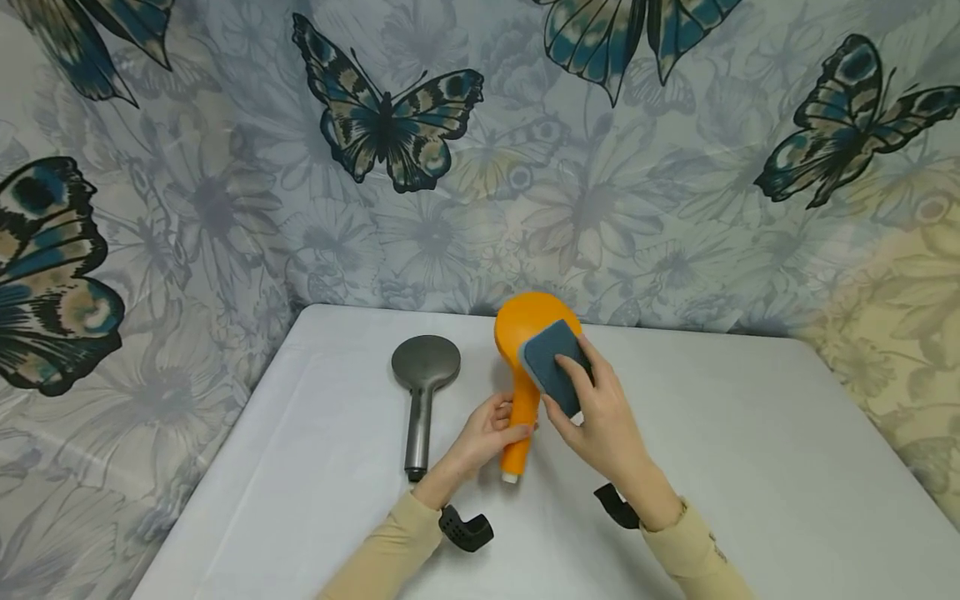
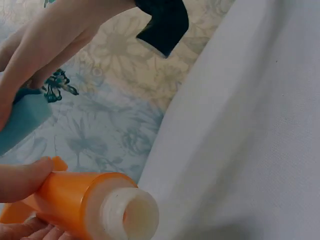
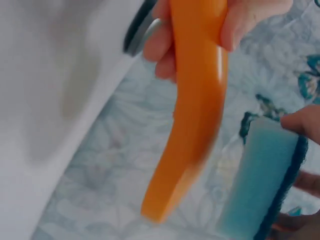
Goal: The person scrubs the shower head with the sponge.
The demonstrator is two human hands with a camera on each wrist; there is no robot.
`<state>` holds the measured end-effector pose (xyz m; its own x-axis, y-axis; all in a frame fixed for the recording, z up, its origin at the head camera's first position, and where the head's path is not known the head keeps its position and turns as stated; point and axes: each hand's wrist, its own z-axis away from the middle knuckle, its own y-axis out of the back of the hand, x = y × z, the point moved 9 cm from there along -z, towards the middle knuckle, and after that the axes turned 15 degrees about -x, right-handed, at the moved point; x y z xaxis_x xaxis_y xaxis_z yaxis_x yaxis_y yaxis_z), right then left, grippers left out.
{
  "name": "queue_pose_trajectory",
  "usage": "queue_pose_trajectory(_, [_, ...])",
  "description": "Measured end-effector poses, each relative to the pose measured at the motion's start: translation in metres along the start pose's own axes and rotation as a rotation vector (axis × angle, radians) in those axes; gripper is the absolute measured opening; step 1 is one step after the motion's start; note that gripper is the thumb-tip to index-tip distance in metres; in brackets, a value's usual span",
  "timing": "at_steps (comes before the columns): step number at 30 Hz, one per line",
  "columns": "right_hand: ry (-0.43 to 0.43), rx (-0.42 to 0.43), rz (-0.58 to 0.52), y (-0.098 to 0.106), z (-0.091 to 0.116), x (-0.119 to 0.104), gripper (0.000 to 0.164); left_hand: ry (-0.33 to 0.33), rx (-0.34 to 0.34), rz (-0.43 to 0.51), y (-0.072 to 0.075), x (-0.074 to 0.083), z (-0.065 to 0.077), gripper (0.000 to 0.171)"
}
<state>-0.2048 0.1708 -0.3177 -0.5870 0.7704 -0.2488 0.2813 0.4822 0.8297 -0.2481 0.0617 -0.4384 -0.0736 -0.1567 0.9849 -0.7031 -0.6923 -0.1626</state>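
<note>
An orange shower head (image 1: 531,321) is held up over the white table, its round head pointing away and its pale threaded end (image 2: 131,215) toward me. My left hand (image 1: 483,433) grips it by the handle, thumb across the front and fingers behind. In my right hand (image 1: 603,417) is a sponge (image 1: 553,362), light blue foam with a darker scouring layer, pinched between thumb and fingers. The sponge overlaps the right side of the orange head in the head view; the right wrist view shows a gap between sponge (image 3: 262,177) and handle.
Left of my hands, a dark grey shower head (image 1: 425,367) with a metallic handle lies on the white table (image 1: 315,450). Butterfly-and-flower patterned cloth (image 1: 420,242) rises behind the table and along its sides. Black straps (image 1: 467,529) are on both wrists.
</note>
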Motion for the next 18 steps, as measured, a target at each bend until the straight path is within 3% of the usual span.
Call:
queue_pose_trajectory(4, [0.169, 0.007, 0.029, -0.001, -0.014, -0.026, 0.046, -0.103, -0.056, -0.13, -0.011, 0.015, 0.0, 0.047])
queue_pose_trajectory(8, [0.256, 0.046, 0.066, 0.003, -0.028, -0.035, 0.041, -0.184, -0.09, -0.2, -0.023, 0.032, 0.005, 0.046])
queue_pose_trajectory(14, [0.212, 0.127, 0.02, 0.032, -0.054, -0.021, 0.039, -0.249, -0.107, -0.252, -0.033, 0.059, 0.015, 0.042])
queue_pose_trajectory(18, [0.078, 0.245, -0.014, 0.061, -0.07, 0.001, 0.043, -0.256, -0.086, -0.324, -0.033, 0.066, 0.018, 0.041])
